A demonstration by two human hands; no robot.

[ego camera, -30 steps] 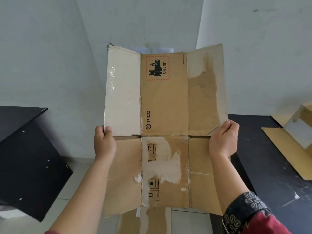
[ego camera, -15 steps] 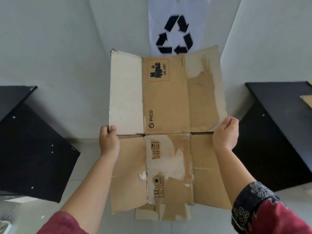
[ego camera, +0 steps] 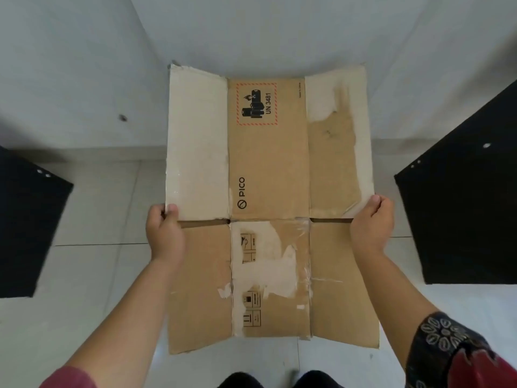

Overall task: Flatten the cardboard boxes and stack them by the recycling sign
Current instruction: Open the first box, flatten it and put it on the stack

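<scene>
A flattened brown cardboard box (ego camera: 268,169) with a PICO logo and a UN 3481 battery label is held spread out in front of me, over the tiled floor at the foot of the white wall. My left hand (ego camera: 165,233) grips its left edge at the middle fold. My right hand (ego camera: 370,225) grips the right edge at the same height. Torn tape and white patches mark the lower panels. The recycling sign is out of view now.
A black table side (ego camera: 458,208) stands at the right and another black panel (ego camera: 25,233) at the left, leaving a floor gap (ego camera: 106,208) between them. The white wall corner (ego camera: 223,32) lies straight ahead. My dark shoes (ego camera: 274,380) show at the bottom edge.
The view has tilted down and closer to the wall; the recycling sign seen half a second ago has left the frame. The box has come lower toward the floor, both hands still gripping.
</scene>
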